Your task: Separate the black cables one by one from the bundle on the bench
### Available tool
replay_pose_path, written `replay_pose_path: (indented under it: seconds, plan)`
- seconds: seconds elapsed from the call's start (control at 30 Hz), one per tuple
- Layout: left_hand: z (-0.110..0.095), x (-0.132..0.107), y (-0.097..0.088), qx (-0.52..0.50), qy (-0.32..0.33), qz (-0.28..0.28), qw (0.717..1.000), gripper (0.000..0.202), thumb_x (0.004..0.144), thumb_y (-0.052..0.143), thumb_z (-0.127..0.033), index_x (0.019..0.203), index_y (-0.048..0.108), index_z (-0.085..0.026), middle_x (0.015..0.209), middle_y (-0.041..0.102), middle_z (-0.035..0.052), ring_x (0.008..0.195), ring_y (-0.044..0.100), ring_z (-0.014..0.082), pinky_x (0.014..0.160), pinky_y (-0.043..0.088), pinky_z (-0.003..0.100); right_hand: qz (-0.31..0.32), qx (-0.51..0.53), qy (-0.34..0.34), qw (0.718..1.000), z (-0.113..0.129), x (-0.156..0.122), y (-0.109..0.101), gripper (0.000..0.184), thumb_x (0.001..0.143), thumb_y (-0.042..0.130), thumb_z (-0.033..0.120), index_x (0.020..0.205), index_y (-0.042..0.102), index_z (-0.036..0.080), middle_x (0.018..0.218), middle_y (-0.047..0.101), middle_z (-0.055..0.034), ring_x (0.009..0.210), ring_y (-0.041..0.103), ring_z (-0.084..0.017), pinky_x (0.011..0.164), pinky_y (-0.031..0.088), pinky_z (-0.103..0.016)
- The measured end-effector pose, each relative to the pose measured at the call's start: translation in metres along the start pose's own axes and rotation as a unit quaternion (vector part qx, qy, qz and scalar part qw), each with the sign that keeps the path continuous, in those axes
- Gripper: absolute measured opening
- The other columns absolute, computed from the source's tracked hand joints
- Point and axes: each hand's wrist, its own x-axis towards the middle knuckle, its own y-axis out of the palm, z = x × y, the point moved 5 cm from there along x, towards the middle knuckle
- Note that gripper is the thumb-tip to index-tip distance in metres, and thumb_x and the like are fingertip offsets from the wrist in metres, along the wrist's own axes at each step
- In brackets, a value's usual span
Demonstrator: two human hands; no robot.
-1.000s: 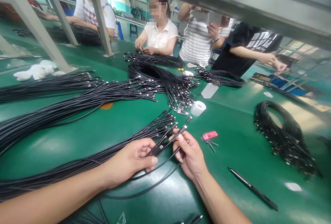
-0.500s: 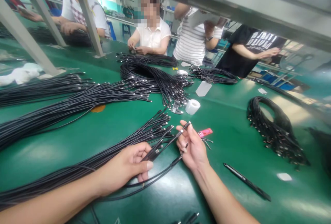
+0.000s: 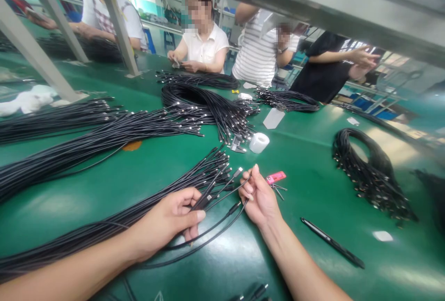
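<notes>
My left hand [image 3: 167, 222] grips a few black cables [image 3: 205, 194] near their connector ends, where they fan out from a long bundle of black cables [image 3: 104, 229] lying across the green mat. My right hand [image 3: 260, 195] pinches thin black cable between thumb and fingers. One small connector [image 3: 238, 172] sticks up just left of those fingers, and another [image 3: 234, 208] lies below them. Part of the bundle is hidden under my left forearm.
Long black cable bundles [image 3: 104, 127] and coils [image 3: 365, 171] cover much of the green mat [image 3: 313, 162]. Nearby lie a white tape roll [image 3: 259, 142], a pink-tagged key set [image 3: 276, 177] and a black pen [image 3: 332, 243]. Several co-workers stand beyond steel frame posts [image 3: 120, 25].
My right hand has dropped lower and turned, and the cable ends now fan out beside it. The view has shifted slightly since the oldest frame. A co-worker in stripes has lowered their head.
</notes>
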Motion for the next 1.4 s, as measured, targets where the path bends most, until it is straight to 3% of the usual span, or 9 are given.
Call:
replay_pose_path:
  seconds: [0.2,0.3,0.4,0.73,0.9,1.03,1.4]
  plan:
    - [0.004,0.0,0.0,-0.011,0.002,0.003,1.0,0.036,0.084,0.072,-0.043,0.093,0.053,-0.015,0.071,0.058,-0.004,0.057,0.056,0.0077,0.056,0.047,0.021,0.064,-0.018,0.008,0.998,-0.003,-0.008,0.012,0.041,0.082,0.079,0.038,0.073,0.046,0.015,0.058,0.038,0.008,0.042,0.022,-0.002,0.037,0.021,-0.015]
    - [0.006,0.001,-0.001,-0.012,0.008,0.0,1.0,0.036,0.083,0.073,-0.043,0.093,0.053,-0.015,0.073,0.055,-0.0044,0.061,0.055,0.0078,0.058,0.048,0.021,0.089,-0.045,0.004,0.995,-0.005,-0.012,0.016,0.033,0.082,0.079,0.039,0.083,0.057,0.015,0.053,0.03,0.0099,0.041,0.019,-0.002,0.037,0.017,-0.016]
    - [0.007,0.002,-0.002,0.0,0.01,0.003,1.0,0.035,0.083,0.073,-0.042,0.092,0.054,-0.014,0.073,0.055,-0.0039,0.064,0.055,0.008,0.06,0.048,0.021,0.118,-0.082,0.01,0.99,-0.008,-0.015,0.019,0.036,0.081,0.08,0.04,0.101,0.067,0.013,0.052,0.031,0.0097,0.041,0.021,-0.002,0.039,0.017,-0.016]
    - [0.003,0.001,0.001,-0.025,0.012,0.004,1.0,0.036,0.079,0.077,-0.04,0.087,0.054,-0.015,0.071,0.052,-0.005,0.064,0.051,0.0068,0.061,0.047,0.02,0.124,-0.106,0.025,0.986,-0.014,-0.013,0.011,0.03,0.083,0.078,0.039,0.1,0.071,0.014,0.065,0.045,0.003,0.048,0.032,-0.002,0.043,0.021,-0.016]
    - [0.004,0.002,0.0,-0.008,0.013,-0.003,1.0,0.036,0.079,0.077,-0.041,0.087,0.056,-0.014,0.07,0.056,-0.0037,0.062,0.054,0.0076,0.059,0.046,0.02,0.128,-0.093,0.022,0.987,-0.014,-0.012,0.012,0.032,0.078,0.082,0.04,0.087,0.068,0.013,0.062,0.045,0.0033,0.048,0.034,-0.003,0.043,0.022,-0.017]
    - [0.004,0.001,0.0,-0.004,0.013,0.005,1.0,0.037,0.08,0.076,-0.043,0.089,0.056,-0.014,0.069,0.058,-0.0027,0.06,0.056,0.0083,0.058,0.046,0.02,0.14,-0.077,0.026,0.987,-0.014,-0.013,0.016,0.037,0.081,0.08,0.037,0.069,0.053,0.014,0.058,0.043,0.004,0.046,0.03,-0.003,0.043,0.022,-0.017]
    - [0.001,0.002,-0.002,-0.01,0.03,0.0,0.999,0.035,0.081,0.075,-0.042,0.089,0.055,-0.014,0.074,0.056,-0.0032,0.066,0.054,0.0079,0.064,0.046,0.021,0.114,-0.115,0.032,0.986,-0.015,-0.016,0.014,0.043,0.087,0.072,0.046,0.068,0.049,0.015,0.053,0.043,0.005,0.042,0.031,-0.003,0.041,0.024,-0.017]
